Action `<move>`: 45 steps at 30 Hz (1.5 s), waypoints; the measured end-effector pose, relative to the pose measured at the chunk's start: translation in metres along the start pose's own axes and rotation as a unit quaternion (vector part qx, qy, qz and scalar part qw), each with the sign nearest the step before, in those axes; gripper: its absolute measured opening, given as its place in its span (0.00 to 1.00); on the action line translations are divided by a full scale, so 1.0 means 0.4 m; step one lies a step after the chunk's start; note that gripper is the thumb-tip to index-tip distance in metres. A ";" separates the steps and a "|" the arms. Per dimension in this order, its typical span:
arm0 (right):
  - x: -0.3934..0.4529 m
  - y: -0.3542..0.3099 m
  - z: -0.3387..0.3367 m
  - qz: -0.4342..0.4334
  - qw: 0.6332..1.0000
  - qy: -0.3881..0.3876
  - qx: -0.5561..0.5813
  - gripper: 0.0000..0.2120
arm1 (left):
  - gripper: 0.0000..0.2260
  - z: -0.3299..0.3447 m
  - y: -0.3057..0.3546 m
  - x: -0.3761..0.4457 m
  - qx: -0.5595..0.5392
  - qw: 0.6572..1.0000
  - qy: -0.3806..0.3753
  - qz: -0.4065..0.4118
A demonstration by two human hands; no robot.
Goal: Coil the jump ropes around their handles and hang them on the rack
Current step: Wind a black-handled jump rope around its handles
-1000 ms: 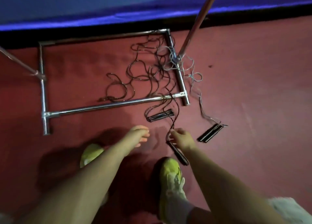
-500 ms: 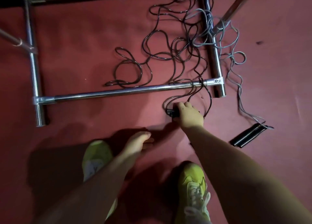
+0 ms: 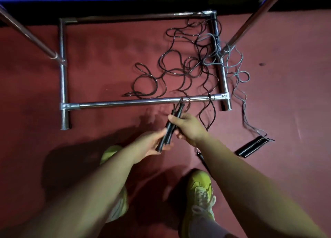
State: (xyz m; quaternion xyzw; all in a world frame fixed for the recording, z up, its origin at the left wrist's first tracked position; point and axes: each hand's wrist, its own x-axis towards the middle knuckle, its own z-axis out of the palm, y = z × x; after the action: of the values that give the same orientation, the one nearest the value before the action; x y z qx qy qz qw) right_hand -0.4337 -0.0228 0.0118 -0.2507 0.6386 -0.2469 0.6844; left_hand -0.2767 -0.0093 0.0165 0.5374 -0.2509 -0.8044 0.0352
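While both hands meet over the floor, the right hand (image 3: 189, 125) grips the upper part of a pair of black handles (image 3: 170, 128), fingers curled round them, thumb on the left side. The left hand (image 3: 152, 142) holds the lower end of the same pair, fingers wrapped underneath. The handles lie together; their long axis runs from lower left to upper right, top ends pointing at the front bar of the rack base (image 3: 143, 101).

The black rope (image 3: 179, 71) leaves the handle tops and runs away from the hands, over that bar, into a loose tangle inside the base frame. So the rope to be coiled lies straight ahead, beyond the right hand, which is nearer to it. Judgement: the left hand would steady the handles while the right draws rope in and winds it crosswise to the handle axis. Risk: the black rope is crossed with a grey rope (image 3: 232, 71) near the right upright, so it may snag.

The grey rope's handles (image 3: 250, 147) lie on the red floor (image 3: 107, 58), to the right of the right forearm, well apart from the hands. Another black handle (image 3: 201, 157) lies partly hidden under that forearm. Yellow shoes (image 3: 198, 187) sit below.
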 end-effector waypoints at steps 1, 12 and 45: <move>-0.036 -0.026 0.010 0.005 1.000 -0.016 0.005 0.10 | 0.13 0.003 0.013 -0.032 0.004 1.000 -0.023 0.012; -0.469 -0.255 0.060 -0.218 0.928 0.162 -0.257 0.24 | 0.07 0.102 0.140 -0.481 0.109 0.984 -0.112 0.091; -0.654 -0.406 0.298 -0.367 0.823 0.041 -0.432 0.21 | 0.07 0.005 0.216 -0.775 0.083 0.981 -0.148 0.099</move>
State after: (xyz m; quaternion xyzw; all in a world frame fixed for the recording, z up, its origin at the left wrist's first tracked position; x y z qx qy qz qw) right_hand -0.3338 0.0305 0.3222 -0.7261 0.5684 -0.1884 0.3380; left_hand -0.1667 0.0172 0.3179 0.3860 -0.3711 -0.8440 0.0321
